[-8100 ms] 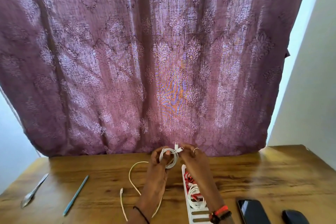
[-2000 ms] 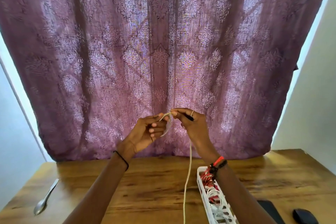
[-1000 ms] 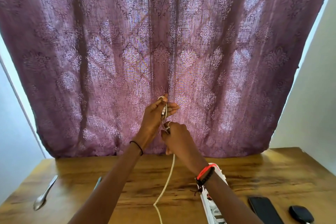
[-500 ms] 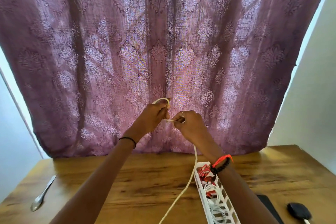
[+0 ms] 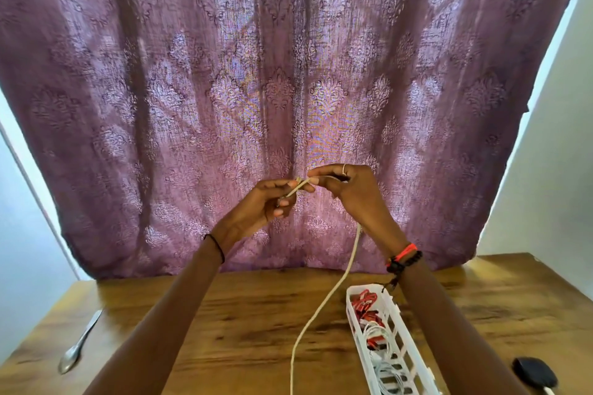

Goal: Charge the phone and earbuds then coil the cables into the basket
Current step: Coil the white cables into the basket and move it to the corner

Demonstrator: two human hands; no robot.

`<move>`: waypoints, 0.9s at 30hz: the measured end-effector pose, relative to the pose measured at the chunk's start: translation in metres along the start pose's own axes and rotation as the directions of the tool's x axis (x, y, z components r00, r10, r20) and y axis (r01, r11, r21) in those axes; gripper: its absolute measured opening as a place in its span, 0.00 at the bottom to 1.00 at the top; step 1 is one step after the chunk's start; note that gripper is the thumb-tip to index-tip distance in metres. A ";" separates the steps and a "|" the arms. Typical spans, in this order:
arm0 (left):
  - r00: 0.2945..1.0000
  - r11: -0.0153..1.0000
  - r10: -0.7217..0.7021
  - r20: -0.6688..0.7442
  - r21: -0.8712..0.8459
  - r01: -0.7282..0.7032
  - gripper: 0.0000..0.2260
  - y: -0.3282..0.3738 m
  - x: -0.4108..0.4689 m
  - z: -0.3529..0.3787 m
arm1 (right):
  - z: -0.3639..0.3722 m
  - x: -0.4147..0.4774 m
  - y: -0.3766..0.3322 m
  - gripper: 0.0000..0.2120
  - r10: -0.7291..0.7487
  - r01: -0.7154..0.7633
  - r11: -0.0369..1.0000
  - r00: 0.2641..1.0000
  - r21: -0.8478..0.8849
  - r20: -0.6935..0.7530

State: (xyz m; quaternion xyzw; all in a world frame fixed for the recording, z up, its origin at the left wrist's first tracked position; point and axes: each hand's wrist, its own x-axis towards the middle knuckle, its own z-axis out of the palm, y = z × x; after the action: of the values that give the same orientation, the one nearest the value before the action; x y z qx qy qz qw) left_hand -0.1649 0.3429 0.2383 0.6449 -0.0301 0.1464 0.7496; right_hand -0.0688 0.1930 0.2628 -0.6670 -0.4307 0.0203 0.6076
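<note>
Both hands are raised above the table (image 5: 256,330), in front of the curtain (image 5: 288,74). The left hand (image 5: 260,208) and right hand (image 5: 353,192) each pinch the cable (image 5: 324,301) between thumb and fingertips, close together. From the right hand the cable hangs down to the tabletop and runs off the near edge. The white basket (image 5: 390,349), holding coiled white and red cables, lies right of it. A spoon (image 5: 78,346) lies by the left edge, a dark case (image 5: 534,377) at the near right corner.
</note>
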 end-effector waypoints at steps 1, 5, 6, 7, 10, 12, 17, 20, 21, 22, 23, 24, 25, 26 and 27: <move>0.999 0.997 -0.021 0.025 -0.072 0.023 0.13 0.000 0.000 0.001 | 0.000 0.001 0.000 0.06 0.007 -0.007 0.999 1.000 0.047 0.004; 0.993 0.966 -0.076 0.094 -0.240 0.097 0.13 -0.001 -0.001 0.002 | 0.002 0.000 0.004 0.06 0.084 -0.094 0.967 0.995 0.237 0.052; 0.993 0.956 -0.083 0.089 -0.273 0.104 0.13 -0.002 0.000 0.003 | 0.003 -0.001 0.005 0.05 0.119 -0.135 0.947 0.990 0.292 0.072; 0.994 0.944 -0.082 0.078 -0.314 0.103 0.13 -0.001 0.000 0.004 | 0.005 -0.001 0.006 0.05 0.150 -0.174 0.919 0.984 0.355 0.093; 0.997 0.875 -0.043 0.060 -0.480 0.066 0.12 -0.003 0.000 0.014 | 0.011 0.000 0.008 0.07 0.240 -0.281 0.789 0.960 0.547 0.147; 0.994 0.773 0.007 0.106 -0.632 0.062 0.11 -0.007 0.000 0.017 | 0.017 0.001 0.008 0.09 0.292 -0.342 0.665 0.937 0.664 0.191; 0.963 0.549 0.152 0.223 -0.829 0.105 0.17 -0.004 0.007 0.014 | 0.032 -0.002 0.018 0.06 0.368 -0.397 0.536 0.904 0.745 0.217; 0.990 0.533 0.107 0.092 -0.846 0.021 0.20 0.002 0.007 0.016 | 0.040 -0.009 0.022 0.05 0.391 -0.382 0.567 0.905 0.730 0.170; 0.995 0.534 0.100 0.032 -0.845 -0.026 0.22 0.003 0.007 0.016 | 0.043 -0.012 0.021 0.05 0.393 -0.371 0.588 0.908 0.719 0.147; 0.994 0.531 0.104 -0.011 -0.845 -0.065 0.24 0.003 0.008 0.016 | 0.046 -0.014 0.020 0.04 0.394 -0.357 0.610 0.911 0.707 0.120; 0.994 0.526 0.098 -0.054 -0.845 -0.097 0.24 0.003 0.010 0.015 | 0.048 -0.016 0.018 0.04 0.392 -0.343 0.639 0.915 0.689 0.092; 0.991 0.544 0.077 -0.105 -0.829 -0.130 0.23 0.005 0.011 0.016 | 0.050 -0.018 0.016 0.04 0.386 -0.330 0.673 0.920 0.662 0.067; 0.983 0.576 0.057 -0.172 -0.799 -0.173 0.20 0.007 0.012 0.018 | 0.052 -0.020 0.015 0.05 0.376 -0.321 0.715 0.926 0.621 0.046; 0.968 0.613 0.042 -0.248 -0.758 -0.221 0.16 0.010 0.014 0.019 | 0.053 -0.021 0.014 0.05 0.363 -0.315 0.760 0.931 0.569 0.032; 0.952 0.635 0.039 -0.304 -0.728 -0.259 0.12 0.011 0.016 0.019 | 0.055 -0.024 0.014 0.05 0.347 -0.310 0.803 0.938 0.509 0.022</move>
State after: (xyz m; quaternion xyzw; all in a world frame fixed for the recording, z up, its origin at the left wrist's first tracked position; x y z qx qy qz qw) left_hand -0.1501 0.3283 0.2560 0.2410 -0.0436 0.2651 0.9326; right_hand -0.1062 0.2243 0.2250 -0.5492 -0.2661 0.2130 0.7630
